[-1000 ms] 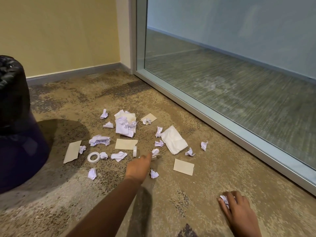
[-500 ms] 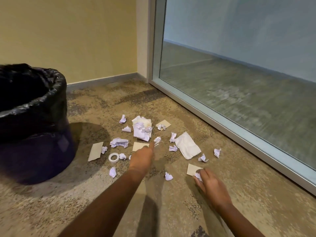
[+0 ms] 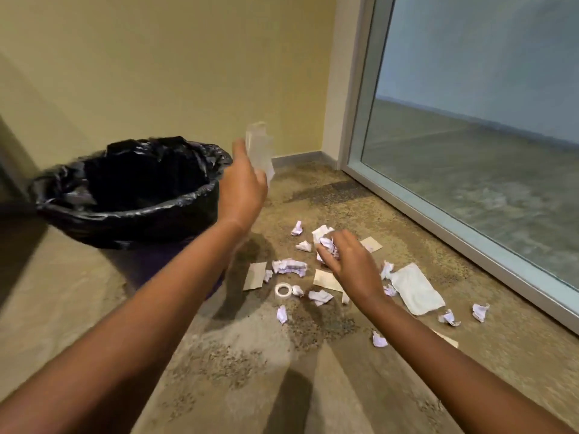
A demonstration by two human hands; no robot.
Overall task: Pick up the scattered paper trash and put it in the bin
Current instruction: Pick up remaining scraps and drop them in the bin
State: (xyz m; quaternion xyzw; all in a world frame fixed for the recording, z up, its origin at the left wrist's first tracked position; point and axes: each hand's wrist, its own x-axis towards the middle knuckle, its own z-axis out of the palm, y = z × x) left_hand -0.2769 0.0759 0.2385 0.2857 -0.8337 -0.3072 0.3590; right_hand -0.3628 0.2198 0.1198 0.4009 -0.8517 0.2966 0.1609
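Observation:
My left hand (image 3: 242,186) is raised beside the right rim of the bin (image 3: 131,211) and holds a pale, blurred piece of paper (image 3: 259,148) upright. The bin is dark with a black liner and stands on the carpet at the left. My right hand (image 3: 347,261) hovers over the paper pile and grips a white-and-purple crumpled paper (image 3: 329,244). Several crumpled scraps (image 3: 289,266) and flat tan cards (image 3: 254,276) lie scattered on the carpet below both hands.
A roll of tape (image 3: 283,290) lies among the scraps. A flat white packet (image 3: 416,288) sits to the right. A glass wall with a metal frame (image 3: 454,236) runs along the right. A yellow wall (image 3: 156,73) stands behind the bin.
My left hand rose from the floor with a paper and moved up to the bin's rim. My right hand moved forward from the near carpet to the pile, holding a crumpled paper.

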